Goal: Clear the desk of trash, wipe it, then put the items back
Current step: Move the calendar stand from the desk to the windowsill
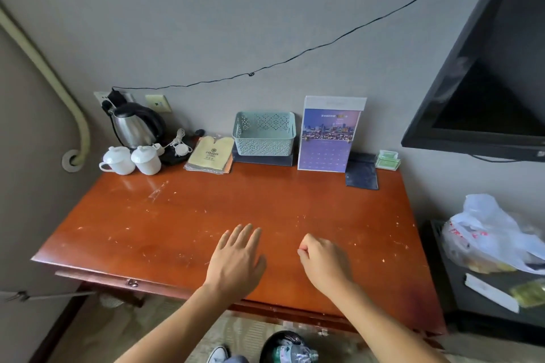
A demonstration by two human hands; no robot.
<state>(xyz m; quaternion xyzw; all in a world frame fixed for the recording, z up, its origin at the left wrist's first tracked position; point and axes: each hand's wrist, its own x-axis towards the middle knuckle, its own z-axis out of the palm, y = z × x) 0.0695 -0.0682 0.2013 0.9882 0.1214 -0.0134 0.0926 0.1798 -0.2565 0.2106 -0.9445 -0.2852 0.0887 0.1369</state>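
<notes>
**Two hands over a scuffed desk, items lined along the wall**

At 6 o'clock, below the desk edge, a dark bin (284, 346) is seen with a plastic bottle (295, 354) lying in it, and a white shoe (217, 354) is glimpsed beside it. Just above, the left hand (236, 259) is held flat over the front of the wooden desk (132, 215), fingers straight and together, nothing gripped. Just to its 3 o'clock, the right hand (323, 259) is curled into a loose fist; whether something small is pinched at the fingertips cannot be told. The desktop around both hands is marked with pale scratches and specks.

At 3 o'clock, off the desk, a white plastic bag (489, 236) is seen resting on a dark cabinet (477, 306).

Along the far edge, toward 12 o'clock, the items are ranged against the wall: two white lidded cups (129, 159) at 10 o'clock, a steel kettle (134, 127) behind them, a beige folder (211, 153), a pale green basket (264, 132) set on a dark tray, an upright purple card stand (327, 138), a dark wallet-like pad (361, 172) and a small green packet (387, 160). A black television (486, 82) is mounted at 2 o'clock.
</notes>
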